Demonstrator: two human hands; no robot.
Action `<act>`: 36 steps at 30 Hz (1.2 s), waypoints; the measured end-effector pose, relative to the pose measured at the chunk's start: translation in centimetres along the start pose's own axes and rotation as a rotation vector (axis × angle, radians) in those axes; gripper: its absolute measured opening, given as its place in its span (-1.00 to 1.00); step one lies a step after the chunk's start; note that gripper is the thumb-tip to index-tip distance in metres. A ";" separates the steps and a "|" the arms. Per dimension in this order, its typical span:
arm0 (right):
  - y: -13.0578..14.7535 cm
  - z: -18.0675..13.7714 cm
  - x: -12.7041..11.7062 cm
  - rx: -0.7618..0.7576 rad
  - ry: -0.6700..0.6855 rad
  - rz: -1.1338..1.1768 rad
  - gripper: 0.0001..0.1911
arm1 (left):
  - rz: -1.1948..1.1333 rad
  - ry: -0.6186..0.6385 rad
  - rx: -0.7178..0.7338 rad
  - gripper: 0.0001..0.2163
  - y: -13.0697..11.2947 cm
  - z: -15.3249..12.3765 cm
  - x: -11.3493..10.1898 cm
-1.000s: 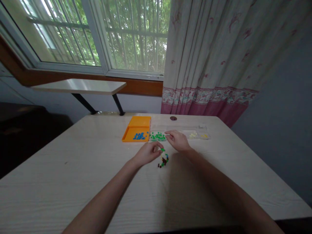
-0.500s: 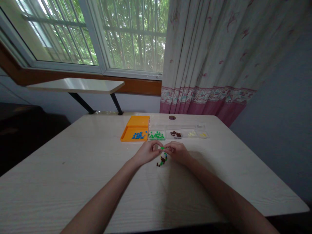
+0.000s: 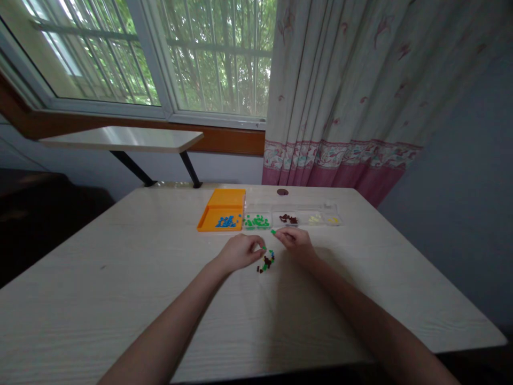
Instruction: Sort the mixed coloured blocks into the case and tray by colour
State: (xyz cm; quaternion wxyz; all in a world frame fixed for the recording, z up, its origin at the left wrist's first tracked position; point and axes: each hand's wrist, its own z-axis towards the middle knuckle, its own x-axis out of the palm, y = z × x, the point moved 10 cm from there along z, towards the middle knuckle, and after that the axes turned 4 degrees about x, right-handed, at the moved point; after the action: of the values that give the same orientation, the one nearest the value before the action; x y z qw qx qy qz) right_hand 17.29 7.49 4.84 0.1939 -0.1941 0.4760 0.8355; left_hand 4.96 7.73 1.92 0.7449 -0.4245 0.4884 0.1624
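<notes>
A small heap of green and dark brown beads lies on the pale wooden table. My left hand rests just left of the heap, fingers curled in a pinch on a green bead at its fingertips. My right hand is just right of the heap and slightly farther off. It pinches a single green bead held out from its fingertips toward the trays.
At the far side stand an orange tray with blue beads and a clear divided box holding green beads, brown beads and pale yellow ones. A small dark disc lies behind it. A window, a shelf and a curtain lie beyond.
My right hand came back from the clear box to the heap, met the left hand, then lifted away with a green bead. The left hand barely moved.
</notes>
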 end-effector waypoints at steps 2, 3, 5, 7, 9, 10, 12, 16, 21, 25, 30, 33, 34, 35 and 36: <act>-0.9 0.3 -0.5 0.072 -0.016 0.080 -0.73 | 0.063 0.022 0.009 -0.78 -0.2 -0.1 0.0; -1.4 0.4 -0.6 0.107 -0.015 0.127 -0.72 | 0.078 0.029 0.012 -0.77 -0.3 -0.1 0.0; -2.4 0.5 -0.4 0.170 0.007 0.221 -0.68 | 0.067 0.027 0.013 -0.75 -0.5 -0.1 -0.1; -3.0 0.5 0.2 0.208 0.064 0.296 -0.64 | 0.013 -0.013 0.011 -0.71 -0.6 -0.1 -0.5; -2.8 0.3 1.2 0.218 0.147 0.330 -0.63 | -0.069 -0.092 0.011 -0.68 -0.7 -0.1 -1.2; -2.6 0.2 1.7 0.215 0.189 0.333 -0.63 | -0.114 -0.141 0.010 -0.67 -0.7 -0.1 -1.5; -1.9 -0.1 2.5 0.189 0.251 0.327 -0.63 | -0.196 -0.232 0.002 -0.67 -0.6 -0.1 -2.2; -1.0 -0.5 3.0 0.140 0.282 0.324 -0.62 | -0.283 -0.296 0.001 -0.72 -0.4 -0.2 -2.4; -1.1 -0.6 3.1 0.145 0.288 0.311 -0.63 | -0.304 -0.312 0.021 -0.75 -0.6 -0.3 -2.6; -0.8 -0.6 3.1 0.139 0.286 0.323 -0.63 | -0.302 -0.325 0.021 -0.75 -0.9 -0.4 -3.0; -0.7 -0.6 3.1 0.141 0.300 0.305 -0.63 | -0.314 -0.315 0.011 -0.79 -0.7 -0.2 -2.9; -1.1 -0.4 2.8 0.122 0.311 0.184 -0.66 | -0.308 -0.372 -0.011 -0.79 -0.3 -0.4 -3.6; -1.2 -0.3 2.6 0.096 0.316 0.111 -0.69 | -0.305 -0.398 -0.014 -0.79 -0.3 -0.6 -4.0; -1.2 -0.3 2.5 0.061 0.324 0.032 -0.72 | -0.301 -0.431 -0.014 -0.79 -0.3 -0.7 -4.5; -1.2 -0.3 2.4 0.021 0.337 -0.044 -0.76 | -0.295 -0.472 -0.009 -0.79 -0.5 -1.0 -5.2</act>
State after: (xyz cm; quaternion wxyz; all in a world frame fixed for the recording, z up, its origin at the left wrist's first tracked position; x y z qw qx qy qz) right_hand 15.88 8.10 2.61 0.1317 -0.3398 0.5059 0.7818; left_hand 2.25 7.57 6.47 0.8517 -0.4449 0.2336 0.1488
